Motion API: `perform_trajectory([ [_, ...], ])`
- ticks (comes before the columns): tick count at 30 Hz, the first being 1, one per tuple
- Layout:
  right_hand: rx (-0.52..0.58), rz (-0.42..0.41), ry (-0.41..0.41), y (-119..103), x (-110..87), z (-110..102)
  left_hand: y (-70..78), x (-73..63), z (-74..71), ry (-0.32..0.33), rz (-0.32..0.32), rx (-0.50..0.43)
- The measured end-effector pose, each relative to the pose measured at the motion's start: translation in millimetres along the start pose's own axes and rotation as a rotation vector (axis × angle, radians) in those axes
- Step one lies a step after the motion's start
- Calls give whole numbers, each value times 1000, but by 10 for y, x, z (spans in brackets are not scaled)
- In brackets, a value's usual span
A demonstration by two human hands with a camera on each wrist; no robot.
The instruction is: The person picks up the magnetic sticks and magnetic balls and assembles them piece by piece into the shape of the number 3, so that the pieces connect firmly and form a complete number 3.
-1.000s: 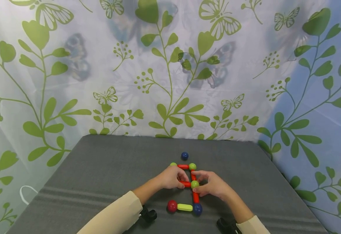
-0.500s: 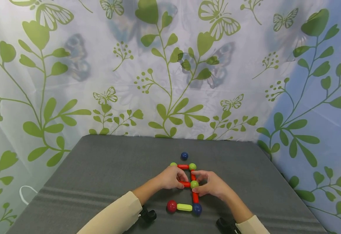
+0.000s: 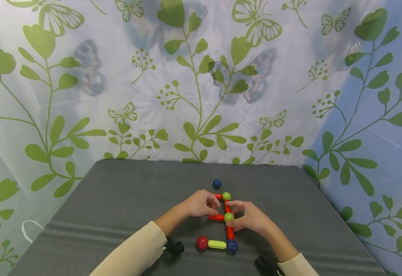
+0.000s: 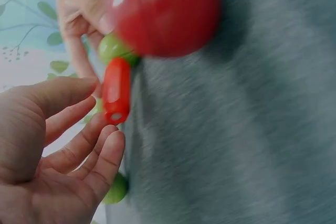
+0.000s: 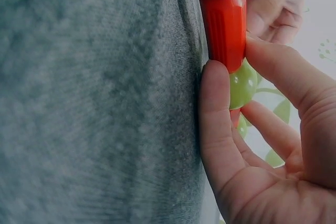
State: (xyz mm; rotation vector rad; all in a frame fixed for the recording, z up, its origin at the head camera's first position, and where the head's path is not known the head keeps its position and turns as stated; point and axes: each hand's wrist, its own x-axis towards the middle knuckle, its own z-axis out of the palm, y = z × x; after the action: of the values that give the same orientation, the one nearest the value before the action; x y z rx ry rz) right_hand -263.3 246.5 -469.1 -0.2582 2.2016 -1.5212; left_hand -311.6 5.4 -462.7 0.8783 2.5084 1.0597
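A flat figure of magnetic building sticks and balls lies in the head view. My right hand [image 3: 251, 218] grips it around the middle green ball [image 3: 229, 217], thumb and a finger against the lower red stick [image 5: 226, 30]. Just above the middle red stick [image 3: 216, 217] is my left hand [image 3: 201, 203], thumb and fingers apart around its free end [image 4: 116, 111]. Farther up are a red stick [image 3: 217, 196] and a green ball [image 3: 226, 196]; another green ball [image 4: 116, 190], hidden behind my left hand in the head view, appears in the left wrist view.
Nearer me, a yellow-green stick [image 3: 217, 244] joins a red ball [image 3: 202, 243] and a blue ball [image 3: 232, 246]. A loose blue ball [image 3: 216, 184] rests beyond the figure. A patterned curtain [image 3: 201, 84] stands behind the grey table [image 3: 145, 176].
My left hand has let go of the middle red stick and shifted slightly up and left, covering the far left green ball. My right hand keeps its place.
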Motion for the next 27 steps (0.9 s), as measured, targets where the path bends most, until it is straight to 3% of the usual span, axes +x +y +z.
perform_trajectory([
  [8, 1, 0, -3, 5, 7, -5, -51, 256, -221, 175, 34, 50],
  [12, 8, 0, -6, 11, 9, -11, -85, 417, -268, 226, 44, 84],
  [20, 24, 7, -11, 5, 6, -6, -190, 681, -208, 214, -6, 163],
  [27, 32, 12, -5, 10, 11, 2, -224, 784, -137, 174, -81, 188],
])
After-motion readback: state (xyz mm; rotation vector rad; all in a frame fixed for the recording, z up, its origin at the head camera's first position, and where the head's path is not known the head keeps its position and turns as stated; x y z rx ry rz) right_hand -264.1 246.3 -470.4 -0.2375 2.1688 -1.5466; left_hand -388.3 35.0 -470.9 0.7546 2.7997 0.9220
